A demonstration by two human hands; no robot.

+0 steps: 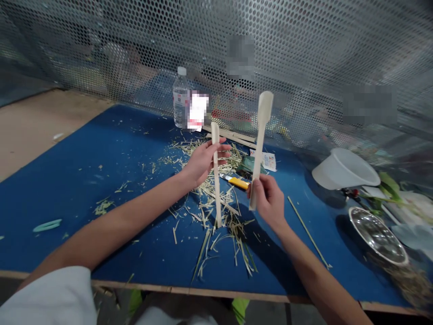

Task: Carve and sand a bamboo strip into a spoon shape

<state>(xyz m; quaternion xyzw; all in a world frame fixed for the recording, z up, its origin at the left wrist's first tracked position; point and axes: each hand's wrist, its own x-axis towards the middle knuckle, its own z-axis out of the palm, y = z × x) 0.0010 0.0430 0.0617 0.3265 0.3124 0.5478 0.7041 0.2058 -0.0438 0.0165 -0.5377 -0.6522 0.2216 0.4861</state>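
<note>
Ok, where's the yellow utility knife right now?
In the head view, the yellow utility knife lies on the blue mat between the left hand and right hand, beside bamboo shavings, below a green packet.

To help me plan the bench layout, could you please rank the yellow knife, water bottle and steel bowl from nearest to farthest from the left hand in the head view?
From the left hand:
1. Yellow knife: just right of the hand.
2. Water bottle: farther ahead, slightly left.
3. Steel bowl: far off to the right.
</note>
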